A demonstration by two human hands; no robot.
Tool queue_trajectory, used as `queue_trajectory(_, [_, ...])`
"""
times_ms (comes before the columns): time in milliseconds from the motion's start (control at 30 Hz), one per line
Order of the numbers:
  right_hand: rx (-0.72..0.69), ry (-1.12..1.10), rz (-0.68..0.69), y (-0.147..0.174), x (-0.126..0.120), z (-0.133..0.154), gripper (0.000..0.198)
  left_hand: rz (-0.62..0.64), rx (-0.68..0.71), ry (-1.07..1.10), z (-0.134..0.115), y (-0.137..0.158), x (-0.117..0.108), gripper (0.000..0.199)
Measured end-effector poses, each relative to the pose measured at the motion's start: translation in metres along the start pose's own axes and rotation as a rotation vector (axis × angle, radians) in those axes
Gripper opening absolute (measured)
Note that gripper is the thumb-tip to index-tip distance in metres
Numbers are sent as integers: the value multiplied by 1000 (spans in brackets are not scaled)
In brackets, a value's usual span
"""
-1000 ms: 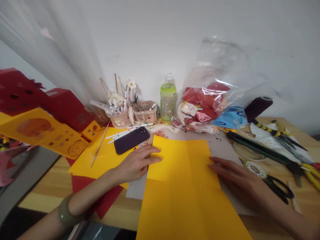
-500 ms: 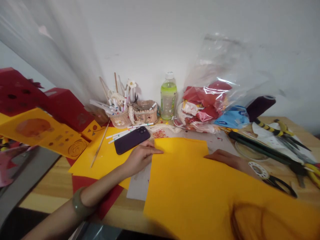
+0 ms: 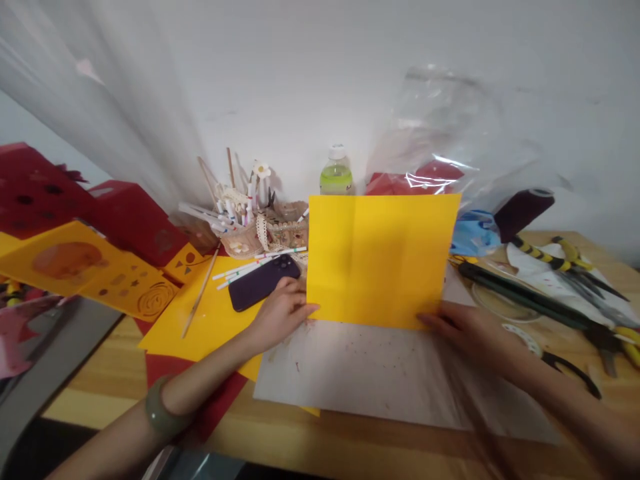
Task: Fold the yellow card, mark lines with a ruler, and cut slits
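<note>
A yellow paper sheet (image 3: 380,260) stands up in front of me, its face towards me and a faint vertical shadow down it. My left hand (image 3: 284,312) pinches its lower left corner, thumb on the near side. At the lower right edge, my right hand (image 3: 457,327) grips the paper with fingers partly behind it. Below the sheet lies a grey-white mat (image 3: 360,367) with small specks on it. Close behind my left hand is a dark phone (image 3: 260,283), resting on another yellow sheet (image 3: 200,327).
White pens and a thin stick (image 3: 200,293) lie at left, near red and yellow cut-out boxes (image 3: 135,213). Behind are a pen basket (image 3: 240,240), a green-filled bottle (image 3: 337,179) and a clear plastic bag (image 3: 425,133). Pliers (image 3: 540,253) and a dark-handled cutter (image 3: 520,293) lie right.
The yellow sheet, which stretched towards me over the mat, now stands upright further back, uncovering the mat. My right hand has come out from behind it and shows with the forearm.
</note>
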State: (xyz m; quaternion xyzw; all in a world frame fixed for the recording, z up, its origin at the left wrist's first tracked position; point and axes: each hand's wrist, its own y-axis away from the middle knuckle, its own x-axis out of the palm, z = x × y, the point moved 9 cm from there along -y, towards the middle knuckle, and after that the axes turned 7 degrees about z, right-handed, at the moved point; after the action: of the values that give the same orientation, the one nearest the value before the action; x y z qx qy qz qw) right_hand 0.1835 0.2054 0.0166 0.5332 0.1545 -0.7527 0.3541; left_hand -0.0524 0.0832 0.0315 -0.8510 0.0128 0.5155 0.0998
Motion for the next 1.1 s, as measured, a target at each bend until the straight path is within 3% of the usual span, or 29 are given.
queue_trajectory(133, [43,-32,29,-11,2,-2,35,-9,-157,12,9,-8,1,34])
queue_trajectory(267, [27,-146,-13,-15,-3,-8,30,-72,-230,89,14,-7,-8,19])
queue_trajectory(333, [11,-230,-56,-15,-9,-10,38,-117,-235,167,16,-10,-12,28])
queue_trajectory(400, [-4,-312,-102,-15,-16,-8,46,-153,-212,270,16,-16,-15,37])
queue_trajectory(533, [-24,-434,-190,-4,-35,0,39,-247,-144,437,13,-24,-28,21])
queue_trajectory(667, [-99,-547,-350,25,-53,6,40,-346,-30,492,-3,-7,-49,21])
queue_trajectory(733, [-204,-551,-420,41,-55,12,39,-335,46,485,-16,7,-52,24])
queue_trajectory(800, [-289,-430,-386,51,-44,20,28,-262,118,470,-27,20,-46,21])
queue_trajectory(867, [-381,-224,-276,56,-23,31,18,-148,172,380,-35,32,-33,15])
queue_trajectory(933, [-457,-28,-171,61,0,38,24,-30,202,160,-43,44,-19,18])
queue_trajectory(1000, [-504,112,-153,67,12,40,33,43,242,-96,-51,56,-8,28])
queue_trajectory(1100, [-527,225,-200,80,11,45,47,34,384,-307,-75,75,-6,34])
